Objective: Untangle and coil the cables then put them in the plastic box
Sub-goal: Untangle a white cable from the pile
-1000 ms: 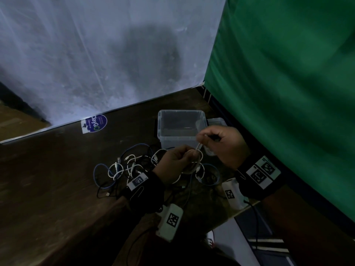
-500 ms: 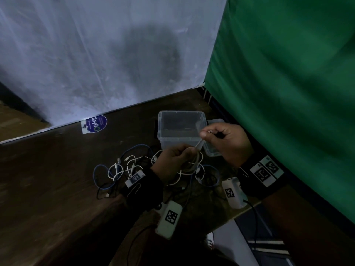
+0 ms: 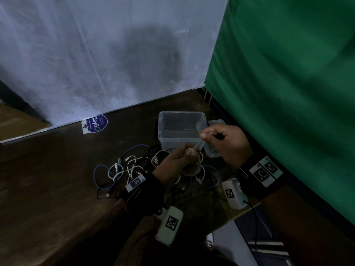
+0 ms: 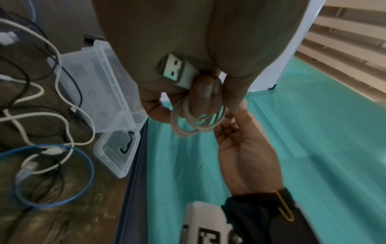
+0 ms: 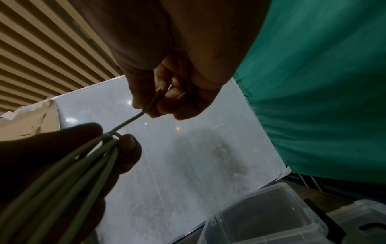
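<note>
My left hand (image 3: 178,160) grips a small coil of white cable (image 3: 194,160) just in front of the clear plastic box (image 3: 161,131). The wrist view shows the coil (image 4: 196,122) looped round my fingers, its USB plug (image 4: 177,71) against the palm. My right hand (image 3: 221,139) pinches the cable's free end and holds it taut up and right of the coil; the strand (image 5: 129,123) runs from my right fingers down to the bundle (image 5: 73,173) in the left hand. A tangle of blue, white and black cables (image 3: 123,167) lies on the brown table.
The box's clear lid (image 3: 212,150) lies right of the box at the table's edge. A green curtain (image 3: 288,93) hangs on the right and a white wall (image 3: 96,54) stands behind. A round blue sticker (image 3: 96,123) sits at the table's back.
My right hand has moved up and to the right, drawing the white cable end taut away from the coil. The left hand has kept its grip on the coil.
</note>
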### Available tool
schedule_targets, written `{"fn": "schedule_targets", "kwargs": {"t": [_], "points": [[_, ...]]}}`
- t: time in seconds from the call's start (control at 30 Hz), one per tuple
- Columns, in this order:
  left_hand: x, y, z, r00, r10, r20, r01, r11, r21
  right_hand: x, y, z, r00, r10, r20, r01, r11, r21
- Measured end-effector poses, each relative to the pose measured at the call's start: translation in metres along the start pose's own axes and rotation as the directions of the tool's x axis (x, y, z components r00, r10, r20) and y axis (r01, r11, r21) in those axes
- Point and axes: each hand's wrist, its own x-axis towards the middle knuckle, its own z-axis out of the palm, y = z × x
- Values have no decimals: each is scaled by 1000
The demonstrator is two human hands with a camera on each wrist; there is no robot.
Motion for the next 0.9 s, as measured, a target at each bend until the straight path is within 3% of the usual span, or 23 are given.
{"fn": "schedule_targets", "kwargs": {"t": [0.1, 0.23, 0.37, 0.5, 0.73, 0.83, 0.9], "points": [[3, -1, -1, 999, -43, -16, 41, 995, -92, 1, 4, -4, 1000, -5, -31, 4, 1000, -21], [6, -5, -11, 999, 21, -31, -21, 1000, -16, -3, 11, -5, 998, 29, -47, -26, 998, 63], [8, 0, -12, 983, 99, -154, -100, 995, 1, -10, 22, -1, 997, 47, 55, -48, 999, 25], [11, -3, -11, 982, 69, -173, -86, 992, -95, -17, 29, 13, 980, 174, 92, -178, 983, 38], [15, -8, -11, 977, 45, -209, -67, 993, -100, -25, 28, 29, 885, 439, 154, -461, 780, 423], [17, -11, -13, 970, 143, -195, -136, 990, 49, -26, 23, 26, 840, 499, 211, -527, 663, 531], [19, -12, -13, 962, 206, -179, -174, 969, 176, -26, 21, 25, 842, 479, 250, -535, 675, 508]]}}
